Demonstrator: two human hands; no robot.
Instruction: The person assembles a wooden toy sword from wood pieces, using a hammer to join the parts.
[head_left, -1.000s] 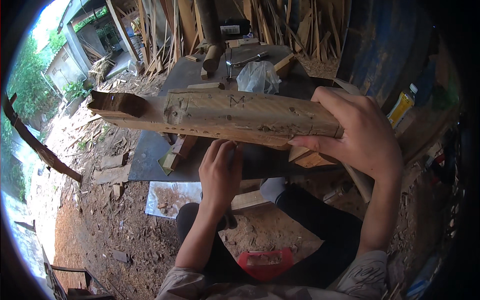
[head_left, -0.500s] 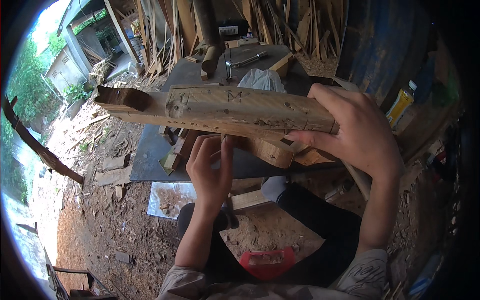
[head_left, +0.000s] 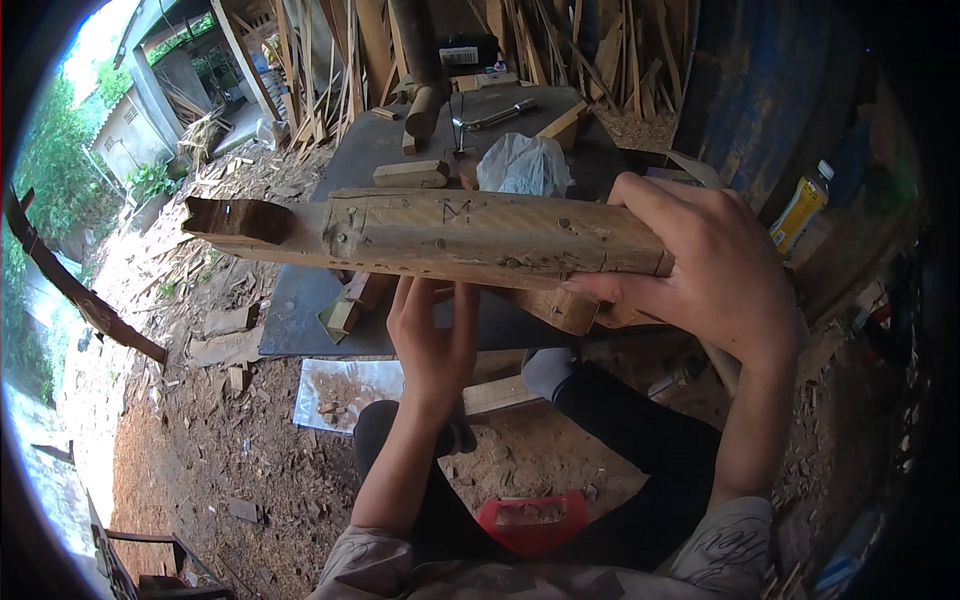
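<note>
A long wooden piece (head_left: 480,235) is held up level above the table, with nail heads, cracks and a pencilled mark on its face. A dark, curved-edged block (head_left: 238,219) forms its left end. My right hand (head_left: 715,260) grips the right end, thumb beneath and fingers over the top. My left hand (head_left: 432,345) is raised under the middle, its thumb and fingers bent up behind the lower edge. Those fingertips are hidden, so whatever they pinch cannot be made out. Below the piece, another wood block (head_left: 562,310) shows near my right thumb.
On the dark table (head_left: 300,305) lie a clear plastic bag (head_left: 525,165), a short wood offcut (head_left: 412,174) and a metal wrench-like tool (head_left: 500,115). A yellow bottle (head_left: 800,210) stands at right. Shavings cover the ground around a red plastic object (head_left: 535,522). Wood strips lean behind.
The wooden piece has tipped and lowered slightly, showing more of its marked face and uncovering the offcut behind. My left hand has moved slightly right, its fingertips now hidden behind the wood.
</note>
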